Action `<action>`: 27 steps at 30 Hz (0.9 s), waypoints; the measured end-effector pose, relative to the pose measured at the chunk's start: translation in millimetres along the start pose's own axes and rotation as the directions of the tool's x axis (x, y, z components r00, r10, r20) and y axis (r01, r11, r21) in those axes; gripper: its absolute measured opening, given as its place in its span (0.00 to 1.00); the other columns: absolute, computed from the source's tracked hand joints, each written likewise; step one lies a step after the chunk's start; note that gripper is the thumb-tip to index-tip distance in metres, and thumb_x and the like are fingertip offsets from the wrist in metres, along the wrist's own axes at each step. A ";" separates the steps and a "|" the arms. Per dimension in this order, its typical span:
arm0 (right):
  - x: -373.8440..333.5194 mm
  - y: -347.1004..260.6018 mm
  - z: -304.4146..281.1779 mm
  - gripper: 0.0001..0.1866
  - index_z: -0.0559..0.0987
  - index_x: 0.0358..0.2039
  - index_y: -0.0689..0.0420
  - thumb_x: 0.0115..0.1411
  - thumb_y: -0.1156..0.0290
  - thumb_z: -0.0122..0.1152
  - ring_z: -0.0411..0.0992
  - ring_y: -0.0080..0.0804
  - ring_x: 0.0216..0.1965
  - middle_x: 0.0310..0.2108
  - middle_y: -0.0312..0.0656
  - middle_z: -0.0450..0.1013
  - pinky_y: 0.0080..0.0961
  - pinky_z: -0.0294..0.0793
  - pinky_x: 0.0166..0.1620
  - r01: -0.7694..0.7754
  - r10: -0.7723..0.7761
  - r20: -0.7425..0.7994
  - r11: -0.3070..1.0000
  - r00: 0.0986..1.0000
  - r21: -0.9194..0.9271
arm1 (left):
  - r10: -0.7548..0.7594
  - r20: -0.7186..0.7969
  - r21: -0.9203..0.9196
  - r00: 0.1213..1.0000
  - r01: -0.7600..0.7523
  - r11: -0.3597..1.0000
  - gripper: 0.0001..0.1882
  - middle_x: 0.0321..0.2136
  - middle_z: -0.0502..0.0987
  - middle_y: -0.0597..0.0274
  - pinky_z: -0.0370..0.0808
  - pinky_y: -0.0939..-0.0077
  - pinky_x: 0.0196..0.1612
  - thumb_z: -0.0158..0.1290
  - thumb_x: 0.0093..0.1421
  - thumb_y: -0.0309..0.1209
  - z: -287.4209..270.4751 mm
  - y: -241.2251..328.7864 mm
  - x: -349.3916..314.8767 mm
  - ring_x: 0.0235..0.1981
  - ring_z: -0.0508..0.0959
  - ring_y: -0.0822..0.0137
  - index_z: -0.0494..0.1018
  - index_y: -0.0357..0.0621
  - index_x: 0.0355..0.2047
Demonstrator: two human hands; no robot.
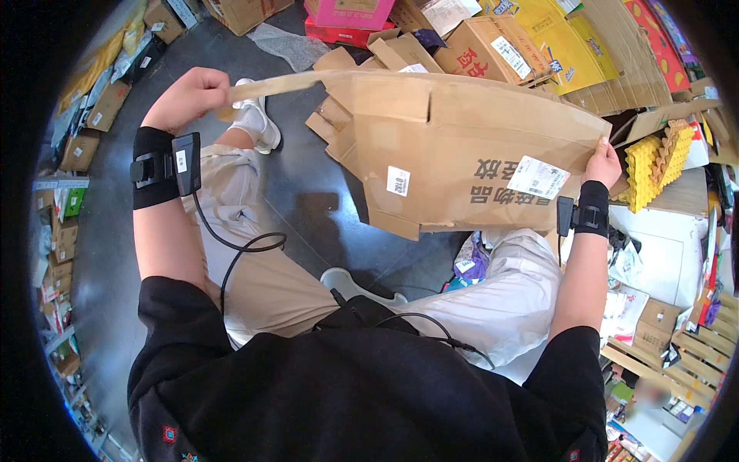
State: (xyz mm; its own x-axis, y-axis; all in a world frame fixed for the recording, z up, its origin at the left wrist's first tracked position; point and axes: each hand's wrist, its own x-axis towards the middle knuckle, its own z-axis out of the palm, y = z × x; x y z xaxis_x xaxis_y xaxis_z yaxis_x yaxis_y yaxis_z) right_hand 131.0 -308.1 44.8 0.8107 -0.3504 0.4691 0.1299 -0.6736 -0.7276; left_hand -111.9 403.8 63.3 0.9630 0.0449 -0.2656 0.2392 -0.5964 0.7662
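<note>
Cardboard (pixel 462 131), folded flat, stretches between your hands above the floor (pixel 308 204), two white labels (pixel 539 178) on its face. Your left hand (pixel 194 98), off the cardboard's left end, has its fingers closed on a tape strip (pixel 285 83) running to the cardboard's far left corner. Your right hand (pixel 603 164) has its fingers clamped on the cardboard's right edge. Yellow foam (pixel 648 171) lies just right of the cardboard, a brown box (pixel 477 46) beyond it

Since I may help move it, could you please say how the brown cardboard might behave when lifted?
The brown cardboard is probably light, looking thin where the right hand grips its edge. Its lower flap may swing at the crease.
</note>
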 end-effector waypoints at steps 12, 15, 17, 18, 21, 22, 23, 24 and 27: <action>-3.1 -6.1 -12.3 0.21 0.82 0.44 0.69 0.69 0.59 0.57 0.74 0.26 0.35 0.36 0.43 0.81 0.26 0.74 0.43 -0.078 0.077 0.009 0.996 0.997 0.034 | 0.199 -0.344 -0.162 0.918 -0.267 0.950 0.16 0.26 0.71 0.82 0.58 0.86 0.26 0.54 0.67 0.48 32.0 21.6 22.7 0.24 0.62 0.85 0.80 0.50 0.41; -9.8 -19.4 -2.7 0.21 0.81 0.44 0.69 0.69 0.60 0.57 0.74 0.25 0.36 0.36 0.43 0.81 0.26 0.74 0.43 -0.029 0.025 0.053 0.996 0.998 0.079 | 0.236 -0.414 -0.254 0.879 -0.361 0.897 0.16 0.26 0.73 0.80 0.59 0.87 0.25 0.55 0.68 0.45 59.7 52.6 36.1 0.23 0.63 0.85 0.80 0.48 0.47; -18.2 -31.5 -0.8 0.21 0.81 0.44 0.69 0.70 0.60 0.56 0.73 0.24 0.36 0.36 0.41 0.80 0.26 0.73 0.44 -0.028 0.019 0.076 0.993 0.997 0.115 | 0.178 -0.413 -0.430 0.893 -0.364 0.826 0.17 0.25 0.72 0.79 0.58 0.88 0.23 0.55 0.68 0.43 85.1 84.8 38.9 0.22 0.63 0.85 0.78 0.46 0.49; -22.8 -39.3 -3.0 0.21 0.81 0.44 0.69 0.70 0.60 0.57 0.73 0.24 0.36 0.36 0.41 0.80 0.26 0.73 0.44 0.001 -0.008 0.073 0.996 0.997 0.093 | 0.147 -0.399 -0.532 0.905 -0.359 0.767 0.17 0.24 0.72 0.78 0.57 0.88 0.22 0.55 0.68 0.42 98.2 94.8 44.2 0.20 0.63 0.85 0.77 0.45 0.50; -30.9 -55.1 -5.3 0.20 0.81 0.44 0.69 0.70 0.60 0.57 0.72 0.23 0.36 0.36 0.39 0.80 0.24 0.73 0.43 0.055 -0.066 0.092 0.993 0.994 0.108 | 0.116 -0.338 -0.659 0.934 -0.323 0.680 0.17 0.25 0.77 0.70 0.65 0.87 0.24 0.54 0.69 0.39 123.2 104.3 67.4 0.21 0.69 0.82 0.76 0.42 0.52; -34.4 -60.9 -6.0 0.20 0.81 0.44 0.69 0.70 0.61 0.57 0.72 0.23 0.36 0.37 0.39 0.79 0.23 0.73 0.43 0.049 -0.063 0.100 0.990 0.993 0.134 | 0.123 -0.318 -0.696 0.940 -0.320 0.642 0.17 0.28 0.80 0.67 0.67 0.86 0.26 0.53 0.70 0.38 131.1 107.9 75.9 0.23 0.72 0.81 0.76 0.41 0.52; -40.0 -69.0 -5.4 0.19 0.80 0.44 0.69 0.70 0.61 0.56 0.72 0.22 0.36 0.37 0.38 0.79 0.23 0.73 0.43 0.040 -0.058 0.108 0.986 0.992 0.162 | 0.112 -0.333 -0.684 0.936 -0.321 0.655 0.17 0.31 0.81 0.65 0.69 0.86 0.29 0.53 0.70 0.37 137.5 114.2 81.3 0.25 0.75 0.80 0.75 0.40 0.52; -45.0 -76.1 -5.0 0.19 0.80 0.44 0.69 0.71 0.62 0.56 0.72 0.22 0.37 0.37 0.38 0.79 0.22 0.72 0.43 0.031 -0.054 0.116 0.981 0.992 0.190 | 0.100 -0.348 -0.670 0.932 -0.323 0.668 0.17 0.35 0.83 0.62 0.71 0.86 0.31 0.52 0.70 0.37 142.5 118.3 85.9 0.28 0.78 0.78 0.75 0.39 0.52; -52.9 -87.4 -11.2 0.19 0.79 0.46 0.69 0.71 0.62 0.55 0.72 0.22 0.38 0.38 0.38 0.79 0.22 0.72 0.44 0.016 -0.047 0.144 0.978 0.988 0.209 | 0.172 -0.353 -0.550 0.920 -0.353 0.757 0.18 0.41 0.84 0.60 0.77 0.79 0.37 0.55 0.64 0.32 163.3 110.1 113.3 0.33 0.82 0.72 0.75 0.32 0.51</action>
State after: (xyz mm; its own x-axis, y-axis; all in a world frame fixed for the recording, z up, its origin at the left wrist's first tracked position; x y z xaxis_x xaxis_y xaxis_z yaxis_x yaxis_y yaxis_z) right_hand 70.4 -238.0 89.1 0.8774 -0.2209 0.4259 0.2595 -0.5282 -0.8085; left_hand 3.3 212.4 22.0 0.9706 0.2218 0.0938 -0.0903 -0.0262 0.9956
